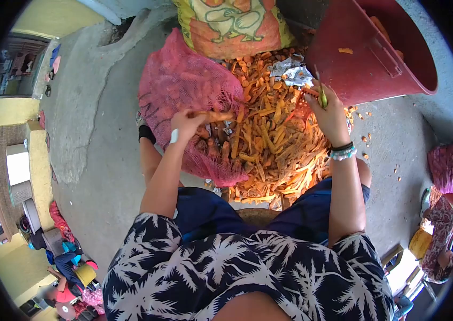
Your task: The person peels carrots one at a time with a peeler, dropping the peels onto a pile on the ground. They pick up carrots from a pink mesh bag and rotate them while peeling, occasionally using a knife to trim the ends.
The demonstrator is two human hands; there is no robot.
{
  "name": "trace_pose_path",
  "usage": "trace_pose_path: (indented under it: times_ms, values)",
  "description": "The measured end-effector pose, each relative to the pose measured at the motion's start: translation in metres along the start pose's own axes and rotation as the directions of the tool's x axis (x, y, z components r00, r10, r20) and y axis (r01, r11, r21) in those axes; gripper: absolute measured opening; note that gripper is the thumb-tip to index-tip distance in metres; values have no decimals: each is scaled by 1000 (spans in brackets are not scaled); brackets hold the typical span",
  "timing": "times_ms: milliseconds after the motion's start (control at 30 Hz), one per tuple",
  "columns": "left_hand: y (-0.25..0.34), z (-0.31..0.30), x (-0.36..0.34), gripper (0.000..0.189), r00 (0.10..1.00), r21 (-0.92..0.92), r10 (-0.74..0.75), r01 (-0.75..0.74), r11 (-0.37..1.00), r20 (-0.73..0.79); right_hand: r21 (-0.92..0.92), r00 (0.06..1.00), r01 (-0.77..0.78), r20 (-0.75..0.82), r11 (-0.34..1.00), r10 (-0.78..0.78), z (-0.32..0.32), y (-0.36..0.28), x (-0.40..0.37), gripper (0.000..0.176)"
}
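Note:
My left hand [183, 127] is closed around the end of a carrot [217, 116], held level over the mouth of a pink net bag [183, 69]. Unpeeled carrots [213, 147] show inside the bag. My right hand [331, 113] grips a small knife with a green handle [322, 97]; its thin blade points away from me. Just left of that hand is a red perforated plastic piece [302, 107], partly hidden. Between my hands spreads a heap of orange carrot pieces and peelings [274, 134], reaching down to my knees.
A large red tub [352, 59] leans at the upper right, with carrot pieces inside. Behind the heap stands a printed yellow and orange sack [234, 27]. Crumpled silvery wrapping [293, 72] lies on the heap. Other people [440, 235] sit at both lower edges.

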State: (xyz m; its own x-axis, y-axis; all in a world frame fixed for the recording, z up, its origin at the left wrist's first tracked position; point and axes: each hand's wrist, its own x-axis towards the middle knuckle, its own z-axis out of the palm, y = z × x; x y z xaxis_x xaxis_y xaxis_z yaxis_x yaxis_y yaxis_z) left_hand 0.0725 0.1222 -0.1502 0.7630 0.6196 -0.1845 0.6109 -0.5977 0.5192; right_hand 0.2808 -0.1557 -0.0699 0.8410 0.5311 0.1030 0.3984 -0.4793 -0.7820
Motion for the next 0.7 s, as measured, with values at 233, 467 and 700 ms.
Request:
trace_pose_path:
  times_ms: [233, 467, 700]
  values:
    - [34, -29, -99, 43, 870, -907, 311, 418, -52, 383, 121, 998, -57, -22, 991, 60, -12, 0, -23, 34]
    - [91, 24, -117, 56, 767, -848, 399, 528, 52, 502, 117, 995, -46, -79, 992, 56, -24, 15, -38, 30]
    - [113, 3, -115, 56, 940, -821, 221, 95, 563, 261, 688, 964, -218, 262, 693, 43, -43, 1, -54, 30]
